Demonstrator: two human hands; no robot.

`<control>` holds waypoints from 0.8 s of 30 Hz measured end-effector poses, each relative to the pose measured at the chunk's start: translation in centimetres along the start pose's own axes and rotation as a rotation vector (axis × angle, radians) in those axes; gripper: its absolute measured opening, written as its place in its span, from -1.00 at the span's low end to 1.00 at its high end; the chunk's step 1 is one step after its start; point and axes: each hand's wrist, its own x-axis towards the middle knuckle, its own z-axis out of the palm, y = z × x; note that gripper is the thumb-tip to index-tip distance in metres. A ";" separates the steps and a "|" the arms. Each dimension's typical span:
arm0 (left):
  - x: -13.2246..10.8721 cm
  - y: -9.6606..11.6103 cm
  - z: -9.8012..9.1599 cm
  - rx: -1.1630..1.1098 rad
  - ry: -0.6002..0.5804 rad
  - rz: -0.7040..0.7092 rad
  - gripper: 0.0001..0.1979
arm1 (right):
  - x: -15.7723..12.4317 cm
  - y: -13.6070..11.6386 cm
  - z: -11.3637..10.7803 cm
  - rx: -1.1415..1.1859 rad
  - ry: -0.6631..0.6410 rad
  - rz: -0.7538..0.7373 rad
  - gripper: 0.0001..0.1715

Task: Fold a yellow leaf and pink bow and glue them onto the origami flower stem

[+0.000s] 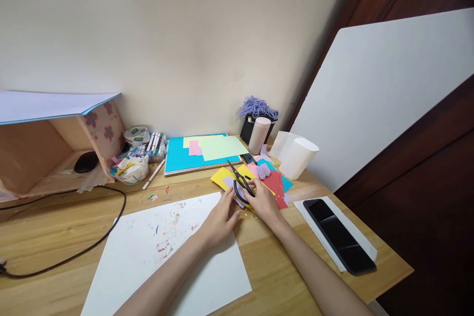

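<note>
Pinching black, loop-handled scissors (pixel 239 176), the right grip (pixel 264 201) is closed; left grip (pixel 219 218) unclear.

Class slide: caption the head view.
Right hand on black loop-handled scissors, left hand alongside, over yellow, red and lilac paper pieces.

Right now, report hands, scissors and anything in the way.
Right hand at scissors, grip unclear. Left hand close beside. Coloured paper crowded around and beneath scissors.

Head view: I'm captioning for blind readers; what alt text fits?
Right hand on black scissors and left hand close beside it, at coloured paper scraps on a wooden desk. A smudged white sheet lies under the left arm, a phone to the right.
</note>
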 end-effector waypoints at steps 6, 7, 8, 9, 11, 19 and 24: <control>0.2 -0.3 -0.1 0.090 0.267 -0.218 -0.76 | 0.0 0.2 0.3 -0.130 -0.007 -0.052 -0.83; 0.2 -0.3 -0.1 0.112 0.285 -0.241 -0.77 | 0.0 0.3 0.3 -0.147 -0.003 -0.058 -0.83; 0.2 -0.4 -0.2 0.134 0.286 -0.249 -0.77 | 0.1 0.4 0.4 -0.158 0.001 -0.070 -0.83; 0.1 -0.4 -0.2 0.157 0.271 -0.240 -0.77 | 0.1 0.5 0.5 -0.165 0.005 -0.082 -0.82; 0.0 -0.3 -0.3 0.207 0.211 -0.177 -0.76 | 0.2 0.8 0.7 -0.174 0.013 -0.094 -0.81; -0.2 -0.4 0.2 0.415 0.047 -0.005 -0.71 | 0.0 0.8 0.6 -0.232 0.015 -0.105 -0.78; -0.1 -0.5 0.1 0.420 0.054 0.007 -0.70 | 0.0 0.6 0.2 -0.267 0.016 -0.153 -0.76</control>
